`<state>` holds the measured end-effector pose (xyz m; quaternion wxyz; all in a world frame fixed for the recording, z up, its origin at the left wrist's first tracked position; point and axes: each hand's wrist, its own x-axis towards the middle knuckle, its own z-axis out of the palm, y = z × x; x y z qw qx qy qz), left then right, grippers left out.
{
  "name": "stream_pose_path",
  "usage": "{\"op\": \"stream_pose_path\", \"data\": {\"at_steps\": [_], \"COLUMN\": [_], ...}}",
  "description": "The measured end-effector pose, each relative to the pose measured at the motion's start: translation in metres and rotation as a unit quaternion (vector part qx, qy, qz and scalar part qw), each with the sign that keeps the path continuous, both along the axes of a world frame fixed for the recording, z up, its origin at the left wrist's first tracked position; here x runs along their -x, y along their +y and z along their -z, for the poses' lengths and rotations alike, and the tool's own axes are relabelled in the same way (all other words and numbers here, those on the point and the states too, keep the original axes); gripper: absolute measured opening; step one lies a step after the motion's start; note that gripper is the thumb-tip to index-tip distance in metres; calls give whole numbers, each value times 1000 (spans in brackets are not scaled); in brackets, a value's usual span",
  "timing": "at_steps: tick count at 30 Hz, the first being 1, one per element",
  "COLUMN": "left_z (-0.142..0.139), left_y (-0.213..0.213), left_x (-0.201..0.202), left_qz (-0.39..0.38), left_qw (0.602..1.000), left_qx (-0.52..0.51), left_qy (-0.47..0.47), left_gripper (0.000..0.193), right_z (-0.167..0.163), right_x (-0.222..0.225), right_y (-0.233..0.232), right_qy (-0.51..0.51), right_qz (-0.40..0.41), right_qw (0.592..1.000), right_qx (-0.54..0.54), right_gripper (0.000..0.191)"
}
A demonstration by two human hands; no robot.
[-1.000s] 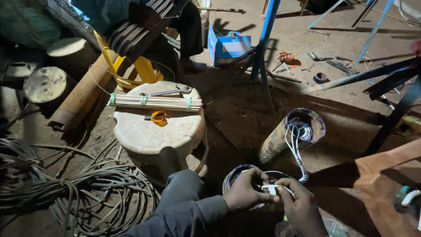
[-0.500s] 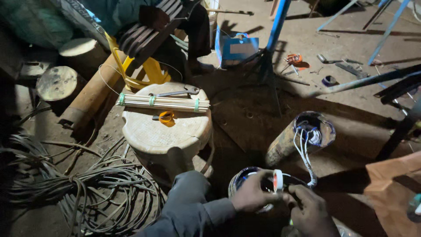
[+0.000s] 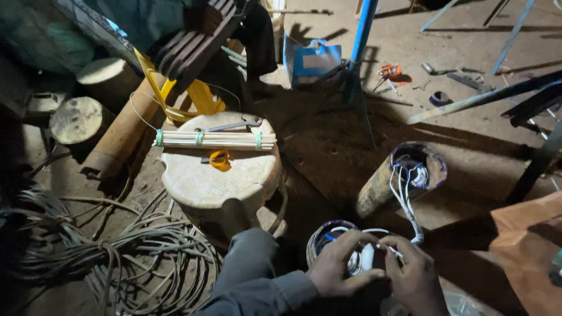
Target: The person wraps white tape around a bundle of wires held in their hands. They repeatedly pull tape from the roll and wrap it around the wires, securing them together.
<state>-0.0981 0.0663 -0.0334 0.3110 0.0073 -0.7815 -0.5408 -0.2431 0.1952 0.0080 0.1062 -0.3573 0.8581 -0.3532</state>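
White wires pinched by left hand, right hand.

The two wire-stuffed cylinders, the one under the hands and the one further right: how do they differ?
The near cylinder stands upright with both hands, left hand and right hand, at its mouth; the far cylinder lies tilted, untouched. White wires spill from the far one. Both have wound coils inside.
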Motion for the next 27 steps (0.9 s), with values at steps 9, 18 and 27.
{"op": "stream_pose_path", "data": {"at_steps": [9, 18, 27], "left_z": [22, 21, 16], "left_y": [30, 13, 18], "left_x": [20, 28, 25], "left_qz": [-150, -75, -104], "left_qw": [982, 992, 949], "left_qx": [-6, -75, -241], "left_qy": [-111, -69, -173], "left_gripper": [44, 61, 34], "right_z": [-7, -18, -24], "right_x": [-6, -8, -6], "right_y": [17, 14, 10], "right_qy": [25, -61, 39], "right_qz": [-82, -78, -154], "right_qw": [990, 991, 984], "right_qx": [113, 90, 87], "right_gripper": [11, 13, 13]}}
